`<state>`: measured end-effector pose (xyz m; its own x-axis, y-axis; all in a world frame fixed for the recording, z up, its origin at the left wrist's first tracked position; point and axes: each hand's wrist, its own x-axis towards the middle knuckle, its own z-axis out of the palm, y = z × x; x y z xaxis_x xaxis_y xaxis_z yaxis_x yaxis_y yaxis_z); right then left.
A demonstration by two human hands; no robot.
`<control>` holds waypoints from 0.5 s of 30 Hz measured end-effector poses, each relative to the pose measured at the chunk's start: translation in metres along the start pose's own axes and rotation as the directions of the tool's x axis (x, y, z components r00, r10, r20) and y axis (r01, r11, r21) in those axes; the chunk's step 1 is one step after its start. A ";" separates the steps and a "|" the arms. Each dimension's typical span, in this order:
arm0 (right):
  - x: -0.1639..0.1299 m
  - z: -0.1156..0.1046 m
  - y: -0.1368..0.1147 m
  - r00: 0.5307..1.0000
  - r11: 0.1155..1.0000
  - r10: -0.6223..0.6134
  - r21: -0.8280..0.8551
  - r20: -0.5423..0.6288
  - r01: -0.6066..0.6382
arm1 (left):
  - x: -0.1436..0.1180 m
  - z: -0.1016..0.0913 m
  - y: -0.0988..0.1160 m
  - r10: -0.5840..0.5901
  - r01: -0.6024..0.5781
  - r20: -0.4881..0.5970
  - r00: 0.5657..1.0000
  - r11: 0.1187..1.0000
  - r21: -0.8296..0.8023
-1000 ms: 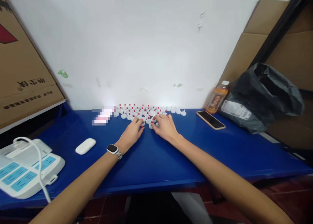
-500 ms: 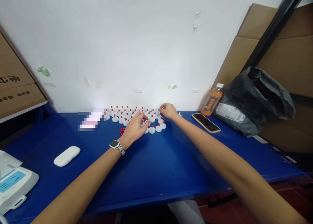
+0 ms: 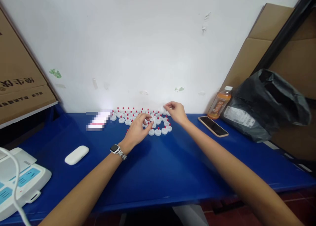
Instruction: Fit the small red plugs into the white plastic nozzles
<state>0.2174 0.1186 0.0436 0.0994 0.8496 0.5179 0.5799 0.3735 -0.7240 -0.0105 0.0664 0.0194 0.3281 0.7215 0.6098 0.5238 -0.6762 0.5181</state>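
Many round white plastic caps with small red tips stand in a cluster near the wall. My left hand hovers over the front of the cluster, its thumb and index finger curved and apart. White caps show by its fingertips, and I make out nothing firmly held. At the cluster's back right edge, the thumb and fingers of my right hand pinch a translucent white cap, partly hidden by the fingertips. Loose red tips are mostly hidden behind my left hand.
A phone, an orange drink bottle and a black plastic bag lie to the right. On the left are a white oval case, a power strip and a bright blurred-out item. The wall closes off the blue table.
My view has turned slightly left. My right hand has lifted a little at the cluster's back edge, and a white cap now shows at its fingertips. My left thumb and index finger have spread.
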 end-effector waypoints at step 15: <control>-0.120 0.051 -0.054 0.988 0.900 0.020 0.428 0.155 -0.085 | -0.047 -0.012 0.014 -0.149 0.157 0.058 0.987 0.972 -0.175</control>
<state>0.1331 0.0157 -0.0022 -0.0159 0.9044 0.4264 0.1674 0.4229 -0.8906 -0.0282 0.0210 0.0056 0.2914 0.8219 0.4895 0.4231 -0.5697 0.7046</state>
